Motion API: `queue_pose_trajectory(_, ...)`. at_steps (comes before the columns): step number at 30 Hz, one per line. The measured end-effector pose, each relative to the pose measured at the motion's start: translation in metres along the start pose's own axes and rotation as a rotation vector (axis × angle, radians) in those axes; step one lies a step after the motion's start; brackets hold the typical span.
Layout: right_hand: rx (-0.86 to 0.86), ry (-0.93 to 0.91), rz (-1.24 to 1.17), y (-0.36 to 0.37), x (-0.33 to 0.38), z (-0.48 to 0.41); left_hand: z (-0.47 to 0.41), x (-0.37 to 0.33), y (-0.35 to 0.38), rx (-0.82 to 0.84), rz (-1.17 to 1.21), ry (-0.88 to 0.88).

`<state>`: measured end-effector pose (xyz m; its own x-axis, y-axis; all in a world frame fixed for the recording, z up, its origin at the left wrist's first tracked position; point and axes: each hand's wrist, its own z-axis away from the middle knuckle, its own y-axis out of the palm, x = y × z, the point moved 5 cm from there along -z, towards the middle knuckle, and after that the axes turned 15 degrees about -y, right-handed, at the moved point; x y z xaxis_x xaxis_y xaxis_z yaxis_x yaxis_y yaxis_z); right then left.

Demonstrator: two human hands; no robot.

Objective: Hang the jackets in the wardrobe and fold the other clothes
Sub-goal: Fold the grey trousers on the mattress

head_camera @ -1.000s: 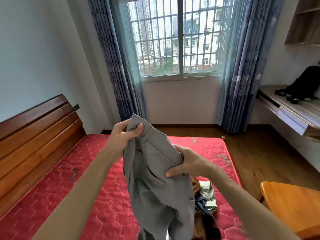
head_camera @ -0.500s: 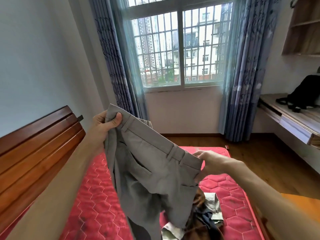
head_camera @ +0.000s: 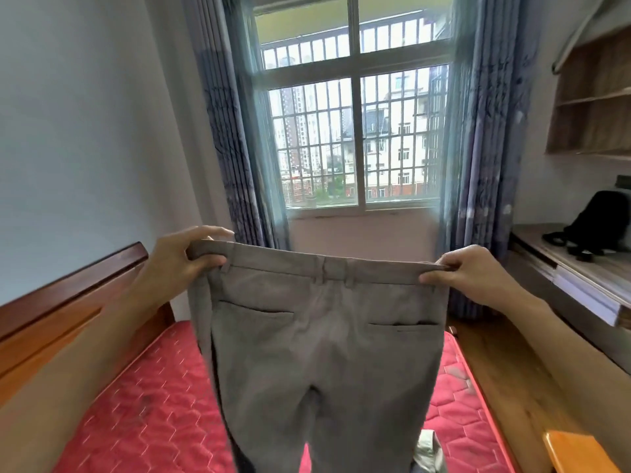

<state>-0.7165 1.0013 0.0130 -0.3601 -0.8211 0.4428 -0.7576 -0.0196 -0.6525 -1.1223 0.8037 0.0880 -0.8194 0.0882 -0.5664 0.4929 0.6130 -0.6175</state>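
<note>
Broadly, a red quilted mattress fills the lower part of the view, with a wooden headboard at its left edge. Above the mattress hangs a pair of grey woven trousers, spread flat by the waistband with the two back pockets facing the camera. At the waistband's left end the left hand is pinched tight on the cloth; at its right end the right hand grips it likewise, fingers closed.
</note>
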Motion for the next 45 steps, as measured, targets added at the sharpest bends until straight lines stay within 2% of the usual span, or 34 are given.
queue_pose_trajectory(3,-0.143,-0.035,-0.022,-0.049,0.02,-0.015,-0.013,-0.008,-0.017,0.05,-0.048,-0.014)
queue_pose_trajectory(7,-0.238,-0.119,-0.044,-0.082,0.047,-0.045,-0.052,-0.023,-0.022,0.148,-0.369,0.055)
queue_pose_trajectory(9,-0.208,-0.122,-0.027,-0.091,0.054,-0.06,-0.072,-0.031,-0.017,0.18,-0.48,0.117)
queue_pose_trajectory(11,-0.141,-0.121,0.063,-0.1,0.063,-0.07,-0.089,-0.039,-0.013,0.14,-0.525,0.168)
queue_pose_trajectory(14,-0.374,-0.119,0.054,-0.122,0.064,-0.075,-0.116,-0.042,-0.021,-0.061,-0.458,0.157)
queue_pose_trajectory(15,-0.34,-0.098,0.116,-0.116,0.067,-0.077,-0.121,-0.042,-0.021,-0.096,-0.448,0.141)
queue_pose_trajectory(17,-0.189,-0.025,0.247,-0.098,0.056,-0.079,-0.125,-0.037,-0.006,-0.004,-0.511,0.105)
queue_pose_trajectory(19,-0.213,-0.002,0.204,-0.098,0.049,-0.076,-0.124,-0.029,0.006,0.086,-0.523,0.099)
queue_pose_trajectory(22,-0.285,-0.008,0.102,-0.106,0.047,-0.071,-0.124,-0.025,0.008,0.106,-0.482,0.076)
queue_pose_trajectory(24,-0.273,-0.043,0.055,-0.107,0.056,-0.071,-0.127,-0.029,0.007,0.161,-0.474,0.036)
queue_pose_trajectory(28,-0.312,-0.085,-0.113,-0.109,0.074,-0.075,-0.124,-0.04,0.012,0.434,-0.458,-0.027)
queue_pose_trajectory(32,-0.347,-0.124,-0.207,-0.106,0.094,-0.084,-0.122,-0.048,0.025,0.419,-0.577,0.063)
queue_pose_trajectory(34,-0.343,-0.141,-0.268,-0.11,0.1,-0.087,-0.124,-0.055,0.028,0.337,-0.487,0.104)
queue_pose_trajectory(37,-0.272,-0.153,-0.396,-0.111,0.106,-0.089,-0.121,-0.081,0.025,0.176,-0.215,0.181)
queue_pose_trajectory(39,-0.26,-0.165,-0.47,-0.109,0.11,-0.09,-0.113,-0.11,0.025,0.134,-0.047,0.234)
queue_pose_trajectory(43,-0.206,-0.242,-0.552,-0.093,0.127,-0.098,-0.105,-0.163,0.029,0.264,0.382,0.188)
queue_pose_trajectory(45,-0.153,-0.284,-0.55,-0.083,0.139,-0.103,-0.101,-0.188,0.033,0.32,0.374,0.275)
